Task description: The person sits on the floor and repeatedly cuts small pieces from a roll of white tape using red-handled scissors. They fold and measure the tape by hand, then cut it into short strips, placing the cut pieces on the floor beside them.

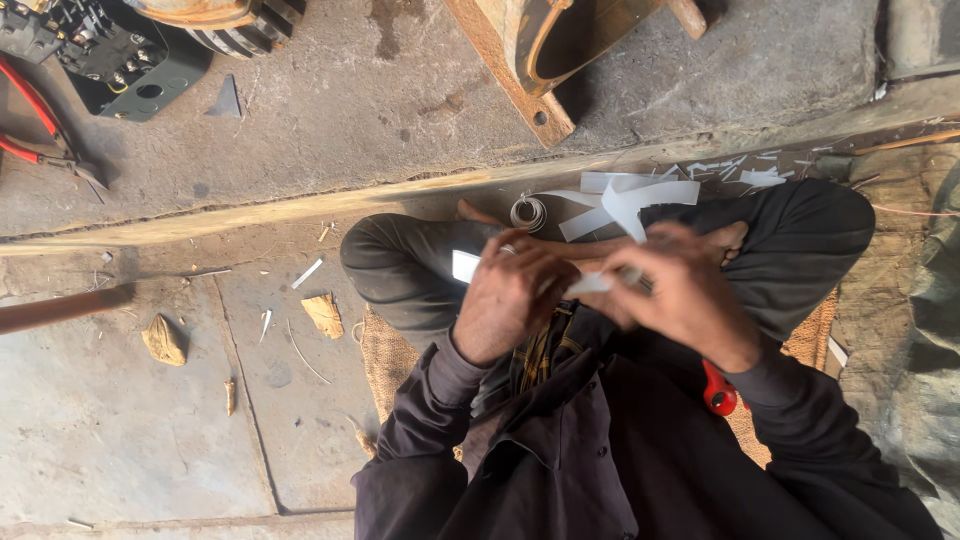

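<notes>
left hand (505, 300): clenched on a flat white paper strip (590, 284), held above the lap
right hand (680, 295): the same strip is pinched at its other end
strip pile (625, 200): thin white offcuts, beyond the hands
floor (130, 420): rough, stained concrete
pliers (40, 135): one pair, red-handled, far left of the hands

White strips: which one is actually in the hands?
The short white strip pinched between the left hand and right hand; the other strips lie loose beyond the knees.
</notes>
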`<state>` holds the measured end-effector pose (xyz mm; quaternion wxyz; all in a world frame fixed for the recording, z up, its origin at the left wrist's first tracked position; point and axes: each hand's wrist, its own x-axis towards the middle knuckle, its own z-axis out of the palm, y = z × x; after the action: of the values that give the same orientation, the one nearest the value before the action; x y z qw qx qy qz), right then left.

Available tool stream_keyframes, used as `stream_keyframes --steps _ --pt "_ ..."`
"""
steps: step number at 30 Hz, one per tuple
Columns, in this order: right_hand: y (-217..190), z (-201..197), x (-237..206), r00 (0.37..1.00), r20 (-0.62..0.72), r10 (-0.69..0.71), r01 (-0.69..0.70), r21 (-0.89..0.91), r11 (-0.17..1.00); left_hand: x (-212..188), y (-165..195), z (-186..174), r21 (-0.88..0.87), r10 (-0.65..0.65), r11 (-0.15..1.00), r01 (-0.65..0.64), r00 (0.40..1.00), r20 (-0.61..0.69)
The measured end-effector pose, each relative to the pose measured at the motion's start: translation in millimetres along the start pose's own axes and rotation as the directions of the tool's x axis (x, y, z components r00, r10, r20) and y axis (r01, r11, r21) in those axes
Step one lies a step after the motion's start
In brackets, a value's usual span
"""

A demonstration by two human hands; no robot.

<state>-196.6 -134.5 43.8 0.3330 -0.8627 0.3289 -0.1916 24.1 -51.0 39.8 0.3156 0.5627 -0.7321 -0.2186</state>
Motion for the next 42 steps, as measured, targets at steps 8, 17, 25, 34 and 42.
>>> stream_keyframes --steps 8,17,25,34,42 --pt "58 -38 -68 0.834 -0.13 0.536 -0.544 -0.029 0.839 -5 -15 -20 -0.125 -0.366 0.927 0.354 0.927 -0.085" --pt "91 0 -194 0.549 0.298 0.781 -0.719 -0.307 0.623 -8 -36 -1 -0.652 -0.526 0.634 0.415 0.85 0.029" --pt "63 10 -197 0.77 0.114 0.628 -0.537 -0.417 0.733 -4 -28 2 -0.674 -0.458 0.65 0.351 0.889 0.021" --pt "19 54 -89 0.804 0.396 0.444 -0.535 0.807 0.249 4 -2 16 -0.695 -0.438 0.644 0.319 0.899 0.007" --pt "-10 81 -29 0.878 0.184 0.442 -0.234 0.97 0.061 0 19 8 -0.376 -0.426 0.859 0.347 0.893 -0.147"
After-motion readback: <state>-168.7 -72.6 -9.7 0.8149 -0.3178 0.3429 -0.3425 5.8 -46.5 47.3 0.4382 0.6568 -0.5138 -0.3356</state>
